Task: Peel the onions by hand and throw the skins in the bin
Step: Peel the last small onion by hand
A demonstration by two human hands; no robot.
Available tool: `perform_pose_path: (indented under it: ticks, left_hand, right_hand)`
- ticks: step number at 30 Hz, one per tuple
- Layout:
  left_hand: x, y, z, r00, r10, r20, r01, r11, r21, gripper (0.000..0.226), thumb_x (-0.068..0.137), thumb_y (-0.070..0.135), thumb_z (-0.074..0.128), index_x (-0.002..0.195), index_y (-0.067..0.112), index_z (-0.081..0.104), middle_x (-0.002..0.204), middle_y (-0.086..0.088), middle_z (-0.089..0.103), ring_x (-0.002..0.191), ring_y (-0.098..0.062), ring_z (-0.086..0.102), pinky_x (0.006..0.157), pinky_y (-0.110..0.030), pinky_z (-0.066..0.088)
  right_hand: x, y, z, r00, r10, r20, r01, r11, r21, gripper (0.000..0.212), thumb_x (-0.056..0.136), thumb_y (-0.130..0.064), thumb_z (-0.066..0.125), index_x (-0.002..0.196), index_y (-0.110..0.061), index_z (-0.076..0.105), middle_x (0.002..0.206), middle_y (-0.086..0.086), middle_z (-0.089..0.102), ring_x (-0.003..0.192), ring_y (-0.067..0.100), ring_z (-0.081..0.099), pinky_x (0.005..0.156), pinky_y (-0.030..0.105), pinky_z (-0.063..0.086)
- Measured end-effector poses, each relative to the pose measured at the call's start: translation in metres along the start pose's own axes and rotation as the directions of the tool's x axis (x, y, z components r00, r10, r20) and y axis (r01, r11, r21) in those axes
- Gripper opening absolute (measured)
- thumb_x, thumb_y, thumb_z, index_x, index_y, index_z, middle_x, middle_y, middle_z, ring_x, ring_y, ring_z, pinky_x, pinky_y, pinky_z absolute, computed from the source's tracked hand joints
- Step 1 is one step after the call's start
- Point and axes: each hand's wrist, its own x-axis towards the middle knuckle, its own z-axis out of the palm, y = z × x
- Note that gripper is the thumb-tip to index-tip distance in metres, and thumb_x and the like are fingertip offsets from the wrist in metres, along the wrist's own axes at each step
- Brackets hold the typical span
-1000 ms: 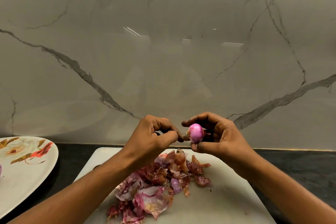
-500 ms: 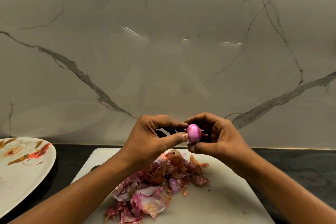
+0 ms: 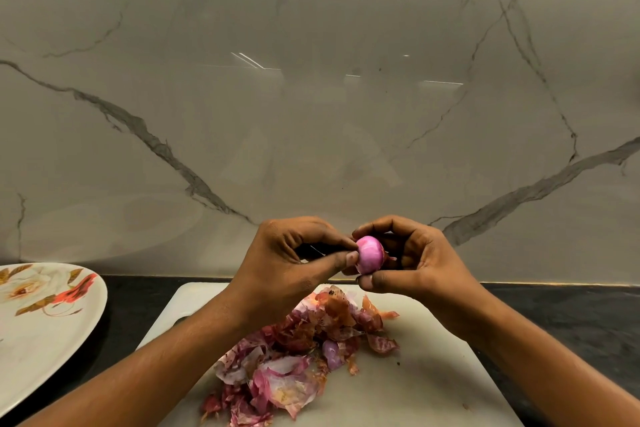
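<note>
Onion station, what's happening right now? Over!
Right hand holds onion above board. Left hand pinches its side. Skins piled on board, not binned; no bin in sight. Nothing in the way.

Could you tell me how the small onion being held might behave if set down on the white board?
It would probably roll: the onion looks round, and the board looks flat. Its peeled surface shines, so it may be slippery. It seems small, likely light.
</note>
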Motion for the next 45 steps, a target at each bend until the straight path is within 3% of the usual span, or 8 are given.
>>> perform_pose_path:
  ticks: [5, 11, 18, 22, 25, 32, 40, 45]
  left_hand:
    - [-0.0016, 0.0014, 0.0, 0.996, -0.084, 0.003, 0.084, 0.996, -0.015, 0.026, 0.085, 0.028, 0.083, 0.106, 0.013, 0.083, 0.095, 0.005, 0.08, 0.09, -0.019, 0.078, 0.077, -0.036, 0.066]
    - [-0.0027, -0.0011, 0.0017, 0.999, -0.046, 0.007, 0.045, 0.995, 0.088, 0.011, 0.09, 0.014, 0.083, 0.1, 0.013, 0.085, 0.088, 0.005, 0.079, 0.081, -0.018, 0.075, 0.068, -0.025, 0.059]
    - [-0.0045, 0.0043, 0.0005, 0.998, 0.053, 0.035, -0.059, 0.98, 0.189, 0.017, 0.091, 0.032, 0.08, 0.09, 0.016, 0.085, 0.08, 0.008, 0.076, 0.07, -0.016, 0.073, 0.057, -0.035, 0.061]
    - [-0.0061, 0.0017, 0.0, 0.998, 0.045, 0.048, -0.056, 0.966, 0.254, 0.011, 0.091, 0.026, 0.082, 0.086, 0.016, 0.083, 0.075, 0.009, 0.073, 0.066, -0.016, 0.071, 0.054, -0.035, 0.059]
    - [-0.0059, 0.0029, 0.0015, 1.0, 0.004, 0.008, -0.005, 0.981, 0.195, 0.009, 0.089, 0.024, 0.082, 0.085, 0.016, 0.083, 0.074, 0.007, 0.075, 0.066, -0.019, 0.072, 0.056, -0.036, 0.06]
    - [0.0007, 0.0049, 0.0002, 0.951, -0.293, -0.103, 0.284, 0.954, -0.09, 0.01, 0.091, 0.003, 0.075, 0.084, 0.007, 0.081, 0.073, -0.009, 0.076, 0.066, -0.022, 0.074, 0.064, -0.03, 0.061]
    - [-0.0035, 0.0068, -0.0012, 0.983, -0.184, -0.006, 0.184, 0.982, -0.04, 0.012, 0.087, 0.024, 0.084, 0.094, 0.014, 0.085, 0.084, 0.001, 0.08, 0.078, -0.023, 0.077, 0.069, -0.041, 0.065]
    - [-0.0026, 0.0061, 0.0011, 0.983, -0.18, -0.024, 0.18, 0.984, 0.006, 0.01, 0.088, 0.025, 0.084, 0.091, 0.015, 0.085, 0.078, 0.002, 0.079, 0.072, -0.02, 0.074, 0.062, -0.035, 0.062]
  right_hand:
    - [0.0, 0.0004, -0.0006, 1.0, -0.028, 0.002, 0.028, 0.999, -0.045, 0.052, 0.074, 0.019, 0.082, 0.116, -0.011, 0.071, 0.111, 0.006, 0.077, 0.1, 0.03, 0.077, 0.08, 0.032, 0.062]
    - [-0.0007, 0.0026, 0.0012, 0.994, -0.112, 0.022, 0.114, 0.975, -0.192, 0.052, 0.077, 0.015, 0.083, 0.118, -0.015, 0.07, 0.116, 0.001, 0.076, 0.108, 0.027, 0.074, 0.087, 0.036, 0.064]
    - [-0.0028, 0.005, 0.0045, 0.991, -0.123, 0.046, 0.131, 0.952, -0.277, 0.048, 0.079, 0.006, 0.085, 0.119, -0.017, 0.071, 0.114, -0.002, 0.076, 0.109, 0.023, 0.074, 0.09, 0.037, 0.064]
    - [-0.0027, 0.0066, 0.0071, 0.99, -0.123, 0.075, 0.141, 0.935, -0.326, 0.047, 0.079, 0.003, 0.086, 0.118, -0.019, 0.072, 0.112, -0.002, 0.076, 0.106, 0.023, 0.075, 0.087, 0.037, 0.064]
    - [-0.0023, 0.0058, 0.0063, 0.989, -0.125, 0.076, 0.141, 0.946, -0.29, 0.048, 0.079, 0.006, 0.086, 0.118, -0.019, 0.072, 0.111, -0.002, 0.076, 0.106, 0.024, 0.075, 0.087, 0.037, 0.064]
    - [-0.0013, 0.005, 0.0021, 0.991, -0.117, 0.058, 0.126, 0.976, -0.178, 0.05, 0.078, 0.011, 0.084, 0.117, -0.017, 0.072, 0.118, 0.003, 0.076, 0.105, 0.028, 0.075, 0.09, 0.041, 0.064]
    - [-0.0027, 0.0041, 0.0027, 0.99, -0.134, 0.054, 0.143, 0.953, -0.267, 0.047, 0.079, 0.003, 0.086, 0.118, -0.02, 0.072, 0.112, -0.001, 0.075, 0.106, 0.027, 0.075, 0.088, 0.041, 0.064]
    - [-0.0033, 0.0035, 0.0049, 0.987, -0.146, 0.06, 0.158, 0.931, -0.329, 0.046, 0.081, 0.0, 0.086, 0.119, -0.02, 0.071, 0.112, -0.005, 0.075, 0.107, 0.021, 0.074, 0.088, 0.037, 0.064]
